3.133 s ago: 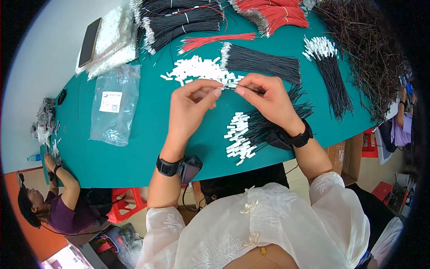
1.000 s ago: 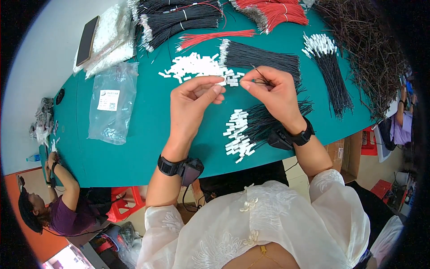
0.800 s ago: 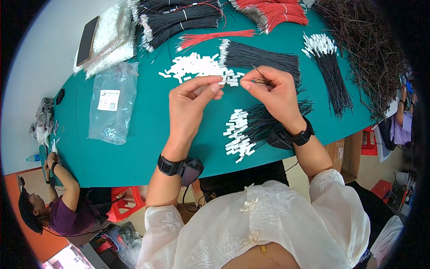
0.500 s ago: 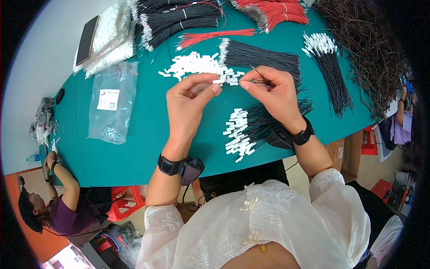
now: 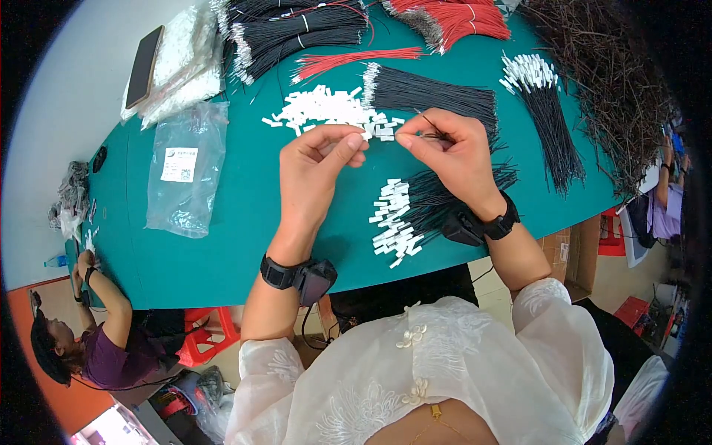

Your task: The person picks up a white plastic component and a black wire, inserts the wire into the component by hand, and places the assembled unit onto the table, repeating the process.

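Head view: a green table (image 5: 248,259) stands by a pale wall (image 5: 70,141). A clear bag (image 5: 182,208) with a printed white label (image 5: 179,165) and square code (image 5: 186,174) lies left of the white connector pile (image 5: 319,105). Near the pile's lower right edge, slightly farther from each other than earlier, the right hand (image 5: 454,152) grips thin black wires (image 5: 437,136) and the left hand (image 5: 315,163) pinches one white connector (image 5: 366,136).

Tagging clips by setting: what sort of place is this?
Probably a wiring workshop: bundled black wires, red wires and a heap of white pieces lie on a green table, with a co-worker at its edge.
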Demonstrator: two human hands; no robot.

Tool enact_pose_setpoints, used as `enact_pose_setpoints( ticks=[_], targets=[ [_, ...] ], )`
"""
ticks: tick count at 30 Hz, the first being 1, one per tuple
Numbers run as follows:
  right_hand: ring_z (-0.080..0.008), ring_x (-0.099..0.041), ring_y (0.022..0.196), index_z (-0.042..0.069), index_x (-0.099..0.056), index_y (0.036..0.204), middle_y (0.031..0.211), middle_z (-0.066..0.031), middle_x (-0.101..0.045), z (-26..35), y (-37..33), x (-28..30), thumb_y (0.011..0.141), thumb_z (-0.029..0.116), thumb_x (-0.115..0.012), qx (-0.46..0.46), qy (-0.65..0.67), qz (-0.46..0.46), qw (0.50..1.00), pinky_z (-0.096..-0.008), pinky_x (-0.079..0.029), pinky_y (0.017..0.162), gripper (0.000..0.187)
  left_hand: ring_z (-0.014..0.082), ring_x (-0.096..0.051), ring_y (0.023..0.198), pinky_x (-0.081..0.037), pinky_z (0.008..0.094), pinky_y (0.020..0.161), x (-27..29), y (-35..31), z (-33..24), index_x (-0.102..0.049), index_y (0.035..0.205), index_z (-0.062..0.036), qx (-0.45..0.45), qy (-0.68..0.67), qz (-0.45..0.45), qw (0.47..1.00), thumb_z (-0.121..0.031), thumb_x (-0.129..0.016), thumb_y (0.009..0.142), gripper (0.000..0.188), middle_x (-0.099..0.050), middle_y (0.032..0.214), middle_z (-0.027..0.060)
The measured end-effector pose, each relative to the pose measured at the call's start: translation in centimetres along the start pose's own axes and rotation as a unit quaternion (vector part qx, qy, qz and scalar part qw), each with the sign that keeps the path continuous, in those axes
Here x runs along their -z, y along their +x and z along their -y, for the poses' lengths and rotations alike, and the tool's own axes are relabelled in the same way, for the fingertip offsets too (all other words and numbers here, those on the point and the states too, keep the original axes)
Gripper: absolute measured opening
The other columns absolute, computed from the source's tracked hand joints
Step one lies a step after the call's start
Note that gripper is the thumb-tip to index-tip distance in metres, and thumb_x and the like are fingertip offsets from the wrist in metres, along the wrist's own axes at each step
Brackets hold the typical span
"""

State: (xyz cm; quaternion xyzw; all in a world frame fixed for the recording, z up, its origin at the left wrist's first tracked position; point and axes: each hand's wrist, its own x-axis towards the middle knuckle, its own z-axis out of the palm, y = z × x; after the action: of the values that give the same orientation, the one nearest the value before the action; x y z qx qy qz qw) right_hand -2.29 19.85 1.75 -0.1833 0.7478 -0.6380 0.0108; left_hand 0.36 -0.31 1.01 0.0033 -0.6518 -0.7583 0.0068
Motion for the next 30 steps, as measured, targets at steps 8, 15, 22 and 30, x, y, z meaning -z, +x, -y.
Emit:
enact_pose_setpoints(
  ticks=[8, 15, 22, 30],
  targets=[
    [0.0017, -0.038, 0.059, -0.003, -0.067, 0.087, 0.07, 0.0052, -0.057, 0.09, -0.02, -0.02, 0.082, 0.001, -0.069, 0.001, 0.003, 0.005, 1.0, -0.0167, -0.027, 0.051, 0.007, 0.0112, -0.062, 0.071, -0.05, 0.0229, 0.066, 0.29, 0.18, 0.34, -0.067, 0.098, 0.0034, 0.042, -0.046, 0.017, 0.998, -0.01, -0.066, 0.089, 0.016, -0.068, 0.082, 0.0078],
    [0.0019, -0.041, 0.061, -0.004, -0.067, 0.087, 0.073, 0.0029, -0.06, -0.01, -0.17, -0.2, 0.082, 0.0, -0.067, 0.011, 0.001, 0.014, 1.0, -0.0159, -0.03, 0.052, 0.007, 0.0106, -0.062, 0.07, -0.05, 0.0227, 0.066, 0.09, 0.07, 0.24, -0.068, 0.096, 0.0029, 0.054, -0.052, 0.027, 0.997, -0.01, -0.066, 0.089, 0.015, -0.068, 0.081, 0.0075],
    [0.0022, -0.041, 0.061, -0.005, -0.066, 0.088, 0.075, 0.0017, -0.063, -0.12, -0.2, -0.24, 0.081, -0.004, -0.065, 0.019, -0.018, 0.02, 0.999, -0.0155, -0.031, 0.053, 0.008, 0.0102, -0.061, 0.069, -0.049, 0.0224, 0.066, -0.01, 0.07, 0.38, -0.068, 0.094, 0.0027, 0.051, -0.044, 0.027, 0.997, -0.01, -0.066, 0.089, 0.013, -0.068, 0.08, 0.0071],
    [0.0027, -0.04, 0.059, -0.004, -0.066, 0.089, 0.072, 0.003, -0.061, -0.33, -0.21, -0.69, 0.081, -0.003, -0.067, 0.011, -0.007, 0.018, 1.0, -0.0157, -0.029, 0.051, 0.007, 0.0095, -0.061, 0.068, -0.049, 0.022, 0.065, -0.27, -0.12, 0.22, -0.068, 0.093, 0.0023, 0.073, -0.041, 0.027, 0.996, -0.009, -0.066, 0.088, 0.013, -0.068, 0.079, 0.0066]
  ],
)
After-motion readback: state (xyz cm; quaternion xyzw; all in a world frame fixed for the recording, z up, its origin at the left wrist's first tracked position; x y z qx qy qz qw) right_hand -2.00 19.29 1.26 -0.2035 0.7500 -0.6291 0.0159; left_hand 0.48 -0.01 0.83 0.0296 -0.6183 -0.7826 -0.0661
